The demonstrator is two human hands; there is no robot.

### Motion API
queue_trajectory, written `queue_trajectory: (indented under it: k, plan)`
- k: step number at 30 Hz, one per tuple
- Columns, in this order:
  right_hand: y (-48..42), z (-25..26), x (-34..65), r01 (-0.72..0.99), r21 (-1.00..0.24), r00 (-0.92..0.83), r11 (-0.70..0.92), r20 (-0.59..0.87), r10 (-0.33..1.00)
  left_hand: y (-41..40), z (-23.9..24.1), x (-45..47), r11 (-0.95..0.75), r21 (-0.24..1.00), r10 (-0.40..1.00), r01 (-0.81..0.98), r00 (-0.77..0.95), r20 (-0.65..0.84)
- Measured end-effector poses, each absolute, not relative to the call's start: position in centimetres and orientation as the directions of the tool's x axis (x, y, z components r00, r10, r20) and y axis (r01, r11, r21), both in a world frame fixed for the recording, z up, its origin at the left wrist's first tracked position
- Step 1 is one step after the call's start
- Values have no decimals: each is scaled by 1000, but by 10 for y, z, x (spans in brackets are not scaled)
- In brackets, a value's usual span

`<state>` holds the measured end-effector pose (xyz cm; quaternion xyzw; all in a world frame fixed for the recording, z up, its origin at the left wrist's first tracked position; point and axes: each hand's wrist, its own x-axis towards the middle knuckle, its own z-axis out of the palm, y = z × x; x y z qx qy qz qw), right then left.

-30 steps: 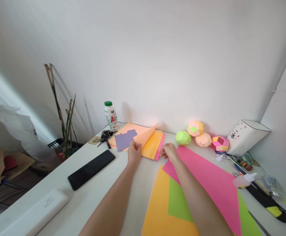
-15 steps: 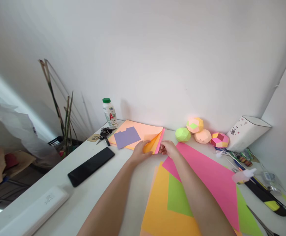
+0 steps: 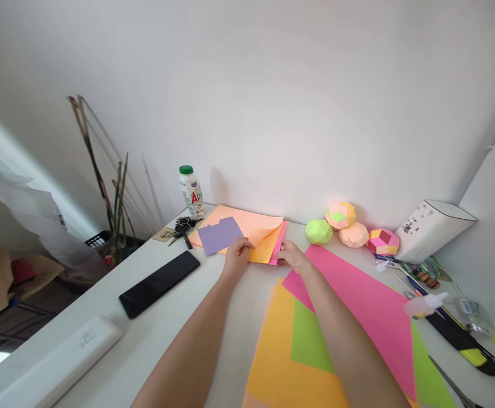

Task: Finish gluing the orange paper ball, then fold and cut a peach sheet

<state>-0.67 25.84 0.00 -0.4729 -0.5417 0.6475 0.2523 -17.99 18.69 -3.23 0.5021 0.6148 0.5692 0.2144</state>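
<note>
Both hands are out at twelve o'clock, working the small paper stack (image 3: 251, 235) by the wall. The left hand (image 3: 237, 258) has its fingers pinched on the near edge of the peach sheet (image 3: 247, 224), whose corner curls up off the orange sheet (image 3: 267, 249) below. The right hand (image 3: 292, 258) rests at the stack's near right corner, fingertips on the pink sheet (image 3: 278, 249); I can't tell whether it grips or only presses.

Risks, as I judge them: the lifted peach sheet could crease where the fingers pinch it. The loose purple piece (image 3: 220, 235) lying on top, at eleven o'clock of the left hand, could slide off if the sheet tips higher. Two sheets may cling and come up together. The bottle (image 3: 191, 192) stands just beyond the stack at eleven o'clock and could be knocked by a swung sheet.

Count: three sheets showing in the stack, one purple piece, one bottle, one bunch of keys (image 3: 183, 226), one phone (image 3: 159, 283) at nine o'clock, four paper balls (image 3: 351, 226) at one o'clock, and three big sheets (image 3: 311, 340) under the right forearm: pink, green, orange.
</note>
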Motion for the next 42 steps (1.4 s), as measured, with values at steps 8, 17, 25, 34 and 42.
queue_trajectory:
  k: [8, 17, 25, 34, 42]
  plan:
    - [254, -3, -11, 178, -956, -364, -233, -284, 887, 185, -27, -173, -249, 868, 835, 429, -359, 417]
    - [254, -4, -11, 184, -958, -354, -220, -273, 894, 182, -20, -171, -201, 870, 882, 451, -304, 361]
    - [252, -1, -12, 199, -954, -325, -225, -281, 903, 179, -12, -173, -175, 854, 951, 489, -142, 276]
    - [245, -1, -20, 238, -950, -269, -203, -266, 926, 185, -22, -170, -168, 817, 954, 552, -119, 276]
    - [250, 4, -11, 194, -955, -377, -226, -286, 881, 185, -24, -174, -204, 843, 956, 498, -86, 282]
